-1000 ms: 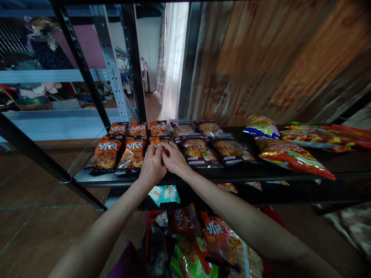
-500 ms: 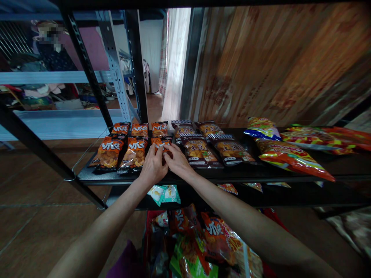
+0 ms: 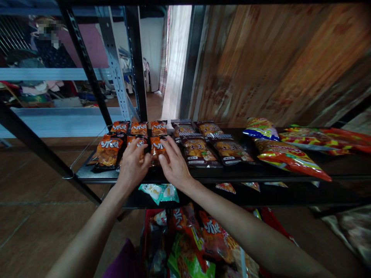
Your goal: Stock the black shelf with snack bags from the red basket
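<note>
My left hand (image 3: 134, 164) is over the middle orange snack bag (image 3: 138, 141) of the front row, fingers apart and bent a little. To its right, my right hand (image 3: 174, 164) lies along the right side of another orange snack bag (image 3: 157, 148), with thumb and fingers spread. Neither hand grips anything; whether the fingertips touch the bags I cannot tell. At the left end sits a third front orange bag (image 3: 107, 151), and a row of smaller-looking orange bags (image 3: 139, 127) stands behind. Brown potato chip bags (image 3: 199, 151) lie right of my right hand.
Red and yellow snack bags (image 3: 290, 154) lie further right on the black shelf (image 3: 278, 180), one overhanging its front edge. Teal packets (image 3: 160, 193) rest on the lower shelf. Below, a red basket (image 3: 144, 231) holds several snack bags. A black post (image 3: 87, 69) rises at left.
My hands have parted from the right front orange bag, uncovering more of it. The left hand moved left over the middle bag; the right shifted slightly and opened.
</note>
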`<state>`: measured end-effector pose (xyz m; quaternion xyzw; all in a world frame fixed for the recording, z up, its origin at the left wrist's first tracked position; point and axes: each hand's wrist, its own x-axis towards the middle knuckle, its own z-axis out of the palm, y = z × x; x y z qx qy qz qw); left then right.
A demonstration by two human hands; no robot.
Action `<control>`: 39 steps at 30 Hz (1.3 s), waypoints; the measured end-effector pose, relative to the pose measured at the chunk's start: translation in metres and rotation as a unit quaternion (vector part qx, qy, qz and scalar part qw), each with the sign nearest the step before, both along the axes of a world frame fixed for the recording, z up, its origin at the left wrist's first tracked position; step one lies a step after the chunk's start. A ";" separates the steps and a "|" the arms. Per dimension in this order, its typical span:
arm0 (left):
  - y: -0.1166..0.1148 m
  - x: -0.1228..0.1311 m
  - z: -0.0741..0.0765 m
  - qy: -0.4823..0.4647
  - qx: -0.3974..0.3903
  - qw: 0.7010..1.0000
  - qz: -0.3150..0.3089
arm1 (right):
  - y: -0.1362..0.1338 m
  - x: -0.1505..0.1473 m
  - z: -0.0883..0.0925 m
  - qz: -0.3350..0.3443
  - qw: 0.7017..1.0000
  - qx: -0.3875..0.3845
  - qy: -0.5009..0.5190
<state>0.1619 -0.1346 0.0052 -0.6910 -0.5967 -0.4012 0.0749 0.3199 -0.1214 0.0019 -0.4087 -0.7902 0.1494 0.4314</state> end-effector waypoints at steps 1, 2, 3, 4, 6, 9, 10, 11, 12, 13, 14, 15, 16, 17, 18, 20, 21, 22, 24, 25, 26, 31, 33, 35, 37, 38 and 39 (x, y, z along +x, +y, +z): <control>-0.001 -0.009 0.002 -0.009 -0.005 0.999 0.035 | -0.007 -0.005 0.003 0.025 1.000 0.001 -0.001; -0.002 -0.018 0.002 -0.011 -0.017 0.997 0.068 | -0.012 -0.012 0.006 0.049 0.999 -0.006 -0.005; -0.003 -0.026 0.002 -0.007 -0.033 0.995 0.092 | -0.016 -0.020 0.008 0.070 0.997 -0.017 -0.009; -0.004 -0.033 0.000 0.001 -0.049 0.993 0.106 | -0.018 -0.028 0.009 0.089 0.996 -0.028 -0.014; -0.005 -0.043 -0.006 0.024 -0.076 0.991 0.105 | -0.017 -0.046 0.011 0.109 0.993 -0.047 -0.021; -0.007 -0.050 -0.016 0.047 -0.097 0.990 0.088 | -0.007 -0.069 0.013 0.103 0.991 -0.072 -0.036; -0.007 -0.052 -0.019 0.049 -0.101 0.990 0.087 | -0.003 -0.074 0.013 0.095 0.991 -0.081 -0.042; -0.007 -0.053 -0.021 0.049 -0.103 0.990 0.087 | 0.001 -0.078 0.013 0.087 0.991 -0.089 -0.047; -0.007 -0.055 -0.023 0.046 -0.101 0.990 0.088 | 0.005 -0.082 0.012 0.081 0.991 -0.095 -0.050; -0.006 -0.056 -0.025 0.043 -0.096 0.991 0.087 | 0.007 -0.084 0.012 0.077 0.991 -0.099 -0.051; -0.005 -0.057 -0.026 0.041 -0.088 0.992 0.085 | 0.010 -0.086 0.012 0.073 0.991 -0.102 -0.050; -0.004 -0.058 -0.028 0.039 -0.079 0.993 0.081 | 0.011 -0.087 0.011 0.071 0.991 -0.102 -0.048; -0.002 -0.059 -0.030 0.037 -0.070 0.994 0.074 | 0.012 -0.088 0.010 0.070 0.991 -0.101 -0.046; 0.000 -0.060 -0.031 0.036 -0.063 0.995 0.064 | 0.012 -0.089 0.009 0.069 0.992 -0.100 -0.043; 0.002 -0.061 -0.032 0.035 -0.059 0.996 0.053 | 0.012 -0.090 0.007 0.068 0.992 -0.099 -0.041; 0.006 -0.063 -0.033 0.033 -0.055 0.997 0.033 | 0.013 -0.092 0.004 0.066 0.992 -0.097 -0.036; 0.008 -0.064 -0.033 0.031 -0.054 0.998 0.028 | 0.013 -0.092 0.003 0.065 0.993 -0.095 -0.033; 0.009 -0.064 -0.033 0.029 -0.054 0.998 0.025 | 0.013 -0.092 0.002 0.064 0.993 -0.094 -0.032; 0.011 -0.063 -0.032 0.026 -0.054 0.998 0.024 | 0.013 -0.092 0.000 0.064 0.993 -0.093 -0.030; 0.012 -0.063 -0.032 0.024 -0.052 0.998 0.023 | 0.013 -0.092 0.000 0.062 0.993 -0.093 -0.030; 0.012 -0.062 -0.031 0.022 -0.049 0.998 0.021 | 0.013 -0.092 0.000 0.062 0.993 -0.093 -0.030; 0.009 -0.059 -0.030 0.015 -0.043 0.999 0.011 | 0.010 -0.091 0.003 0.059 0.994 -0.090 -0.035; 0.008 -0.058 -0.030 0.015 -0.047 0.999 0.015 | 0.009 -0.092 0.004 0.056 0.994 -0.088 -0.039; 0.008 -0.058 -0.029 0.018 -0.054 0.998 0.018 | 0.009 -0.093 0.005 0.051 0.994 -0.086 -0.045; 0.007 -0.058 -0.028 0.020 -0.062 0.998 0.022 | 0.008 -0.093 0.004 0.049 0.994 -0.082 -0.045; 0.007 -0.058 -0.028 0.020 -0.065 0.997 0.024 | 0.008 -0.092 0.004 0.049 0.995 -0.080 -0.043; 0.007 -0.058 -0.028 0.020 -0.067 0.997 0.026 | 0.008 -0.091 0.003 0.050 0.995 -0.079 -0.042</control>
